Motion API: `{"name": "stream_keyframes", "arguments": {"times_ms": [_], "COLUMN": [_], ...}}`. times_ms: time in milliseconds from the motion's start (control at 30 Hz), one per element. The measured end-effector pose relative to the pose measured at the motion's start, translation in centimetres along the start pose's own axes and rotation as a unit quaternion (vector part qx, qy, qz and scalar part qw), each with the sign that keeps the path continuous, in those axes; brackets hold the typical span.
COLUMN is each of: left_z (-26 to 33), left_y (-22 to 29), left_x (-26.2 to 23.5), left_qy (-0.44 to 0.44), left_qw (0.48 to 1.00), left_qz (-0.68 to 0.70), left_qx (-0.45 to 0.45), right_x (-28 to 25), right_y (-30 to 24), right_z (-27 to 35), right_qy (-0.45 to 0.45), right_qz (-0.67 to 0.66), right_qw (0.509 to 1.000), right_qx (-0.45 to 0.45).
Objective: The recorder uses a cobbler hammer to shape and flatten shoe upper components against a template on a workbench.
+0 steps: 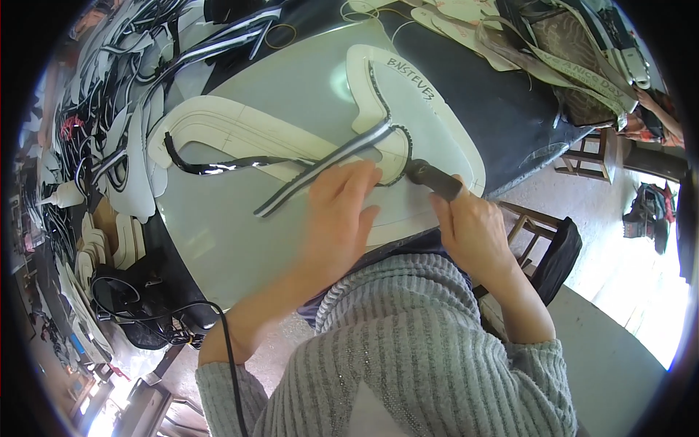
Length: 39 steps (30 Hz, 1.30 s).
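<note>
1. Nearest is the grey ribbed knit sweater (408, 342), with a thin black cable (230, 349) crossing its left sleeve.
2. The right hand (477, 229) has its fingers wrapped around a dark brown, thick cylindrical-handled tool (441, 182). It is held low over the work, its far end just beside the curved cream shape, probably so that end can bear on the edge there.
3. The left hand (336, 218), slightly blurred, lies by a black-and-white striped flexible strip (280, 198). Its fingers are bent close together, the thumb spread apart, pinching nothing visible; perhaps they steady the strip, though contact is unclear.
4. That strip slants up to a cream curved flat shape (361, 73) with black edging, in front of both hands. Left of it, a glossy black strip (233, 167) partly overlies a long cream hooked flat piece (218, 120).
5. All these lie on a large pale smooth board (233, 247), likely serving as a firm surface, on the black-covered bench (523, 156).
6. Further left, a white nozzled bottle (67, 194), contents not visible, stands among heaped black and white strips (109, 95).
7. Beyond the board, at upper right, are stacked beige flat cut pieces (466, 33).
</note>
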<state>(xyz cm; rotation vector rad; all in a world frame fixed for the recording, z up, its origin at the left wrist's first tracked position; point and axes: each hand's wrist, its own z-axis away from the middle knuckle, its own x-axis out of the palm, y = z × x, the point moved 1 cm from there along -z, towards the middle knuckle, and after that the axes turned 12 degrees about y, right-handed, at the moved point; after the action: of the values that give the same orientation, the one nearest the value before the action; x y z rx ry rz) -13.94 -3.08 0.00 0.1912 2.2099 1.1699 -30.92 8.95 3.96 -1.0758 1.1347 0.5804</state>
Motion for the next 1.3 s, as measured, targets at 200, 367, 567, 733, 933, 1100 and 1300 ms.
{"name": "stream_keyframes", "arguments": {"times_ms": [200,367,567,733,933,1100,1300], "left_z": [-0.9,-0.6,0.0,-0.8,-1.6,-1.5,-1.0], "left_y": [-2.3,-2.6,-3.2,-2.7,-3.2,-4.2,-4.4], "left_x": [-0.9,-1.1,-1.2,-1.3,-2.5,-2.8,-2.8], "left_qy": [-0.082,-0.078,-0.068,-0.042,-0.113,-0.110,-0.081], "left_qw": [0.973,0.944,0.950,0.954,0.988,0.962,0.962], "left_qz": [-0.038,-0.104,-0.082,-0.074,0.036,-0.007,-0.013], "left_qx": [0.213,0.303,0.292,0.287,0.094,0.248,0.259], "right_x": [0.1,-2.1,-1.6,-0.7,-0.3,-1.3,-0.3], "right_y": [1.4,-0.4,-1.5,-1.6,-0.8,-1.5,-2.4], "right_z": [0.1,-0.9,-1.5,-0.7,-0.6,-1.4,-1.6], "right_qy": [0.013,0.017,-0.104,-0.031,-0.093,-0.095,-0.106], "right_qz": [-0.063,-0.100,0.002,-0.037,-0.015,-0.029,-0.028], "right_qw": [0.998,0.994,0.992,0.996,0.994,0.993,0.990], "right_qx": [-0.017,-0.030,-0.076,-0.079,-0.060,-0.063,-0.087]}}
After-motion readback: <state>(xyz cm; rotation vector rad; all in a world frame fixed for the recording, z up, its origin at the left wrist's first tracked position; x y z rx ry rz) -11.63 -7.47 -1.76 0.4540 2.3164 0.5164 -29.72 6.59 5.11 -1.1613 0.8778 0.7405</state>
